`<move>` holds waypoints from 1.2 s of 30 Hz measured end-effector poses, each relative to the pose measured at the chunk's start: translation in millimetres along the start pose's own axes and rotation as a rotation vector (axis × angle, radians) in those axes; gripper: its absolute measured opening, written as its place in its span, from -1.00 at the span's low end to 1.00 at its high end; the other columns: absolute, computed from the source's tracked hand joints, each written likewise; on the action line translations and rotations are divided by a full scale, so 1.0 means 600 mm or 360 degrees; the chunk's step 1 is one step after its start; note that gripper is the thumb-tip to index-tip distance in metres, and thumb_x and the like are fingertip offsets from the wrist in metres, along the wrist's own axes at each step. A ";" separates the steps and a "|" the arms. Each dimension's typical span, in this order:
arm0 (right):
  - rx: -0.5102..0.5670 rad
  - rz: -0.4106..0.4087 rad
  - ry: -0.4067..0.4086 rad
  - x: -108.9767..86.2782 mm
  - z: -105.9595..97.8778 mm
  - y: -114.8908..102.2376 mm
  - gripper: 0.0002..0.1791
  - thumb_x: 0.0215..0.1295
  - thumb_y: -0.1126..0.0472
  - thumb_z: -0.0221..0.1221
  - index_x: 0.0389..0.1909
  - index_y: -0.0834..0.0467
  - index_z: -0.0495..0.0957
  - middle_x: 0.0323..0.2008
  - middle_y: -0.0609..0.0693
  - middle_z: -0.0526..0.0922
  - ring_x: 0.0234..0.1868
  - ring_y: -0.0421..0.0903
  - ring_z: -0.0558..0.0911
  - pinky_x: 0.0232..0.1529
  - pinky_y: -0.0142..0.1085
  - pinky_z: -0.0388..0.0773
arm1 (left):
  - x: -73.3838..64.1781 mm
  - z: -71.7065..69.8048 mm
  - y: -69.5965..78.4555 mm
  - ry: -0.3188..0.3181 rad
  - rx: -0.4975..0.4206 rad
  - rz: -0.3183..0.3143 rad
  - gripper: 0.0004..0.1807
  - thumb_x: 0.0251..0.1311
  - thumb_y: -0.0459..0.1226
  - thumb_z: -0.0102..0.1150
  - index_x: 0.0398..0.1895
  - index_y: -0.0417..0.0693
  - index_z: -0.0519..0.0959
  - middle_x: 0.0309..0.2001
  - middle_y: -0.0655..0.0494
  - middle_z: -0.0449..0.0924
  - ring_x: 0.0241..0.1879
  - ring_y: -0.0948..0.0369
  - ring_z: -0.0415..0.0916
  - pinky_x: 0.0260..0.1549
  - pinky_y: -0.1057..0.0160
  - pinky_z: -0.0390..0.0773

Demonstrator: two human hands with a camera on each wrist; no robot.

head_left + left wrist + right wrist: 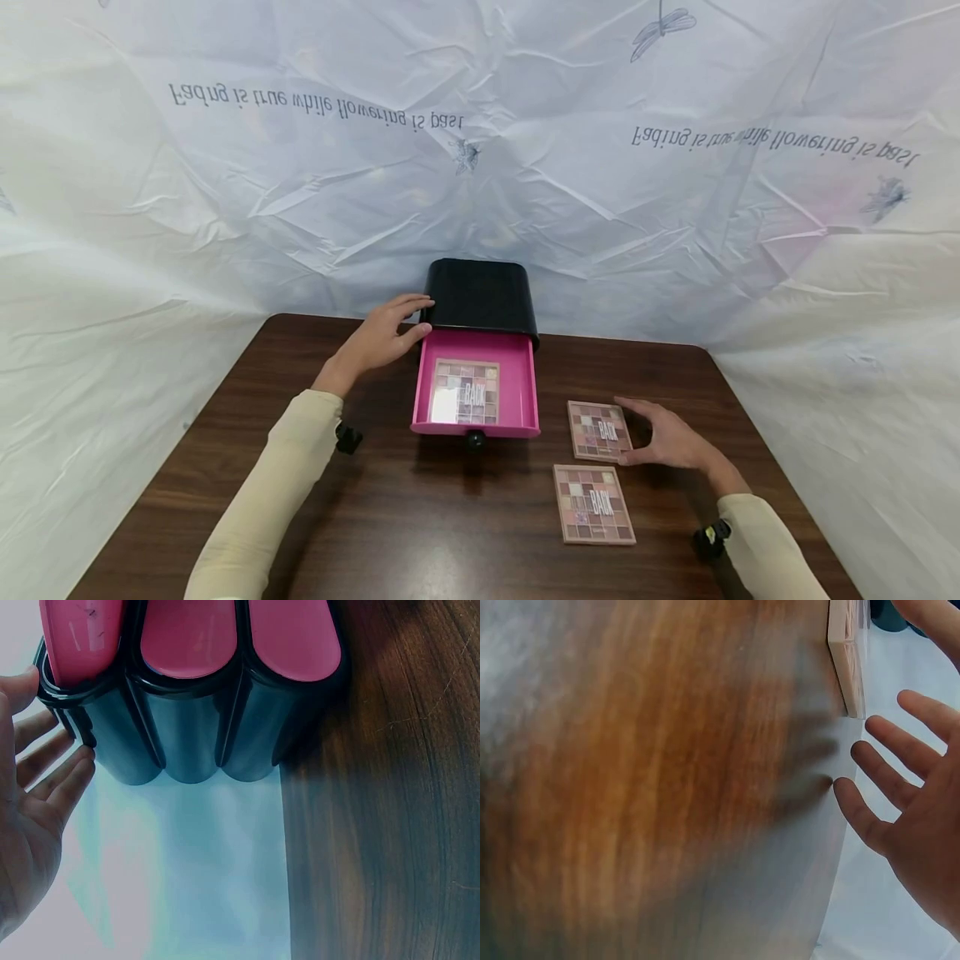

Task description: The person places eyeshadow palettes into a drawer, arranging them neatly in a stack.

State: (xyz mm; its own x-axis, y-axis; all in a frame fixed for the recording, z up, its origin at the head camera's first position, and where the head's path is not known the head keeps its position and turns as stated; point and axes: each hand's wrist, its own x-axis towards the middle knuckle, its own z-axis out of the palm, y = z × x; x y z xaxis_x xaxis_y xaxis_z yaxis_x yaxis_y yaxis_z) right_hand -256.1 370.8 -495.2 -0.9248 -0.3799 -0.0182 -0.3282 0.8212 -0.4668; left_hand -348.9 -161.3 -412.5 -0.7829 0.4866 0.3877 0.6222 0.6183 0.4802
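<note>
A black drawer unit (480, 296) stands at the table's far edge, its top pink drawer (517, 383) pulled out. Inside that drawer lies an eyeshadow palette (467, 392) with a glossy lid marked BACK. My left hand (382, 333) rests on the unit's left side, fingers extended; the left wrist view shows the fingers (56, 769) along its black wall. On the right, my right hand (667, 437) spreads around the right edge of a second palette (600, 431), thumb near its lower corner. In the right wrist view the fingers are spread, holding nothing. Nearer me lies a third palette (595, 506).
Two more pink drawers (296, 637) are pushed in below the open one. The dark wooden table (450, 517) has rounded far corners. White printed sheeting (337, 192) hangs behind and at both sides. A black knob (476, 440) juts from the drawer front.
</note>
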 end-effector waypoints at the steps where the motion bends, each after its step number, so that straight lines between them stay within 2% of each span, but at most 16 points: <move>1: -0.0008 -0.0009 -0.0007 0.002 0.000 0.001 0.24 -0.08 -0.34 0.52 0.55 0.16 0.24 0.46 0.38 0.28 0.42 0.46 0.28 0.20 0.43 0.35 | 0.000 -0.001 0.000 0.0002 -0.0001 0.0000 -0.40 0.52 0.03 0.05 0.49 -0.04 0.39 0.47 -0.05 0.31 0.32 -0.08 0.45 0.34 -0.16 0.39; 10: 0.0004 -0.0151 -0.0090 0.015 0.004 0.004 0.30 -0.09 -0.32 0.54 0.57 0.24 0.17 0.48 0.34 0.26 0.44 0.44 0.25 0.24 0.42 0.31 | 0.001 -0.004 0.003 0.0008 0.0010 0.0014 -0.41 0.52 0.01 0.06 0.48 -0.06 0.40 0.47 -0.07 0.32 0.33 -0.08 0.44 0.35 -0.16 0.38; 19: -0.0084 -0.0127 -0.0116 0.015 0.007 0.007 0.37 -0.18 -0.33 0.58 0.57 0.24 0.16 0.48 0.34 0.25 0.41 0.43 0.21 0.20 0.42 0.32 | 0.002 -0.004 0.002 0.0028 0.0007 0.0039 -0.43 0.52 -0.01 0.08 0.47 -0.06 0.41 0.45 -0.06 0.34 0.30 -0.08 0.47 0.32 -0.14 0.42; 30: -0.0142 -0.0173 -0.0083 0.015 0.012 0.008 0.26 -0.11 -0.36 0.54 0.52 0.25 0.27 0.42 0.31 0.36 0.37 0.39 0.32 0.18 0.37 0.39 | -0.001 0.000 0.001 0.0018 0.0014 0.0025 -0.42 0.52 -0.01 0.08 0.47 -0.07 0.41 0.46 -0.07 0.33 0.33 -0.07 0.44 0.33 -0.14 0.41; 36: -0.0187 -0.0121 -0.0058 0.013 0.010 0.007 0.25 -0.11 -0.39 0.51 0.52 0.20 0.28 0.43 0.37 0.33 0.37 0.43 0.33 0.15 0.37 0.43 | -0.002 0.000 0.001 0.0026 0.0010 0.0024 -0.43 0.52 -0.02 0.08 0.47 -0.07 0.42 0.46 -0.06 0.34 0.32 -0.07 0.45 0.33 -0.14 0.41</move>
State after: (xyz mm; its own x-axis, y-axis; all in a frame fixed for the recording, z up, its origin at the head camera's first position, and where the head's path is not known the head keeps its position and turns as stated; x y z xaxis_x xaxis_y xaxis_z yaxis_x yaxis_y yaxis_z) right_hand -263.4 368.6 -502.4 -0.8896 -0.4564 -0.0199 -0.4192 0.8329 -0.3613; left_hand -347.6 -161.5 -412.4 -0.7733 0.4856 0.4076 0.6336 0.6151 0.4693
